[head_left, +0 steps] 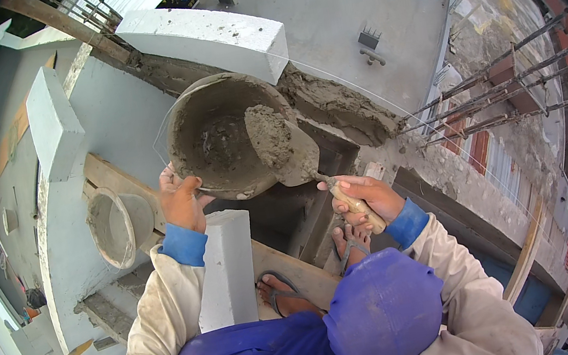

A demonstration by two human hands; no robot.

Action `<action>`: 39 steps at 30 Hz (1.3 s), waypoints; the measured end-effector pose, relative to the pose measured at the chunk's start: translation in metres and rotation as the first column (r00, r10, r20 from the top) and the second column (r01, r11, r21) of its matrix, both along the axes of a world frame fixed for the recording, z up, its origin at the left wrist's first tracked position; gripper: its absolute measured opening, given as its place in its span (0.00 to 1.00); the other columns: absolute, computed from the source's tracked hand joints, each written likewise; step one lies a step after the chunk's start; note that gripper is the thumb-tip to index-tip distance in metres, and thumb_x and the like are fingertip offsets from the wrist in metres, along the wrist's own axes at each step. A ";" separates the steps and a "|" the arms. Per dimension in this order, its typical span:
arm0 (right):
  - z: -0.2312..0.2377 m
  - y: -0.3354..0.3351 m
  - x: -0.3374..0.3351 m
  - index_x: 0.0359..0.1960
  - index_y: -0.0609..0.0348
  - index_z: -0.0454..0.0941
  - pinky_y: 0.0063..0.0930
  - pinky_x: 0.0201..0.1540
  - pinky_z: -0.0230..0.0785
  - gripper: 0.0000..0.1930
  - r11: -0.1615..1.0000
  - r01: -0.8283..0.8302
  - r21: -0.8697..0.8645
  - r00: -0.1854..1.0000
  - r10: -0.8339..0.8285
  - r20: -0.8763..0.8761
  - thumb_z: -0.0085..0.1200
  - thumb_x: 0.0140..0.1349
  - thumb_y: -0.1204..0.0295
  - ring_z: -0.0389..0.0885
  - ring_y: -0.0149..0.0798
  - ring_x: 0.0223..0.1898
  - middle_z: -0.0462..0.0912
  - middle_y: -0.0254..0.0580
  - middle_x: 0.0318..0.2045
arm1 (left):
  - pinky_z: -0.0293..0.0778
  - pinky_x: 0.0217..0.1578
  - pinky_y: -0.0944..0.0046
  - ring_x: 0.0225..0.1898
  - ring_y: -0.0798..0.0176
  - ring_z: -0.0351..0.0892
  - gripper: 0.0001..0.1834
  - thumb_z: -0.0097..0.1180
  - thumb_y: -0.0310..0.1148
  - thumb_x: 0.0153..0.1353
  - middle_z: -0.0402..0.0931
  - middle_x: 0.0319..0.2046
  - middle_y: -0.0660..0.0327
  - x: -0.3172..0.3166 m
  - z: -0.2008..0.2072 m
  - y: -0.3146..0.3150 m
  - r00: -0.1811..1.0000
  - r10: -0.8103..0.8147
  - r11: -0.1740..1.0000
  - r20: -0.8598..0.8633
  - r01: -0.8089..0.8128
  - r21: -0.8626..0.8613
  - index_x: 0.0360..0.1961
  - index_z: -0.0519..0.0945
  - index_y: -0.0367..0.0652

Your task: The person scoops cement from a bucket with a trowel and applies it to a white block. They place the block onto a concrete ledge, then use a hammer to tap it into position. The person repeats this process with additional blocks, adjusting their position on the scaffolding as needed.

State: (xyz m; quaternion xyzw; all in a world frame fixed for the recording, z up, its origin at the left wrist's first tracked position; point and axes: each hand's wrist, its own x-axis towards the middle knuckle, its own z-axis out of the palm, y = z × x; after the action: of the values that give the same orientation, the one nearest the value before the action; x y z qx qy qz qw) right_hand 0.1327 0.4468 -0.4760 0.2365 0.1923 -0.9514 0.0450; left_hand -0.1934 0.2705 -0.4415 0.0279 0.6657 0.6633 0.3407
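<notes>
If you tilt the trowel (307, 156) too much, the lump of mortar (268, 135) could slide off and drop into the dark gap (272, 216) near the bucket's (191, 115) 6 o'clock. The bucket could tip too, if your left hand (182, 202) slips off the rim it holds at 8 o'clock; what holds the bucket up is hidden. The trowel is over the bucket's 4 o'clock side. It points between 10 and 11 o'clock, and its long line runs back to between 4 and 5, where your right hand (379, 196) wraps its handle.
</notes>
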 end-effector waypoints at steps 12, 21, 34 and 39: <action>-0.114 0.105 -0.058 0.56 0.55 0.82 0.48 0.42 0.81 0.19 -0.306 -0.592 0.745 0.729 -0.597 0.334 0.52 0.73 0.58 0.87 0.52 0.36 0.83 0.45 0.36 | 0.85 0.46 0.41 0.52 0.53 0.81 0.28 0.53 0.23 0.64 0.77 0.50 0.58 -0.068 0.029 -0.109 0.972 0.202 0.978 -0.122 -0.193 0.083 0.65 0.66 0.45; -0.078 0.101 -0.092 0.65 0.48 0.74 0.49 0.50 0.81 0.21 -0.233 -0.774 0.589 0.581 -0.631 0.514 0.48 0.73 0.64 0.87 0.56 0.50 0.82 0.50 0.53 | 0.85 0.52 0.40 0.53 0.54 0.83 0.37 0.52 0.26 0.66 0.79 0.55 0.56 -0.050 0.123 -0.216 0.961 0.199 0.975 -0.189 -0.175 0.138 0.76 0.58 0.45; -0.076 0.139 -0.025 0.49 0.55 0.85 0.49 0.55 0.80 0.14 -0.003 -0.906 0.424 0.355 -0.554 0.753 0.49 0.71 0.66 0.86 0.55 0.53 0.88 0.53 0.49 | 0.72 0.63 0.33 0.64 0.44 0.76 0.27 0.58 0.27 0.65 0.78 0.60 0.52 -0.002 0.161 -0.350 0.869 0.476 0.875 -0.133 -0.454 0.167 0.66 0.70 0.43; -0.056 0.126 0.033 0.48 0.56 0.88 0.47 0.56 0.80 0.15 0.019 -0.942 0.334 0.264 -0.572 0.777 0.49 0.71 0.67 0.87 0.54 0.54 0.87 0.55 0.51 | 0.76 0.57 0.37 0.56 0.53 0.79 0.27 0.59 0.29 0.65 0.80 0.52 0.59 0.006 0.152 -0.339 0.873 0.448 0.894 -0.193 -0.442 0.074 0.65 0.70 0.47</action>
State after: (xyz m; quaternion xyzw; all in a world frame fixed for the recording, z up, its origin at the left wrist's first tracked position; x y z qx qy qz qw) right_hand 0.1660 0.5723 -0.5324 0.6310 0.7429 -0.1395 0.1745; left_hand -0.1875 -0.0685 -0.2899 -0.0530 0.6766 0.7265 0.1080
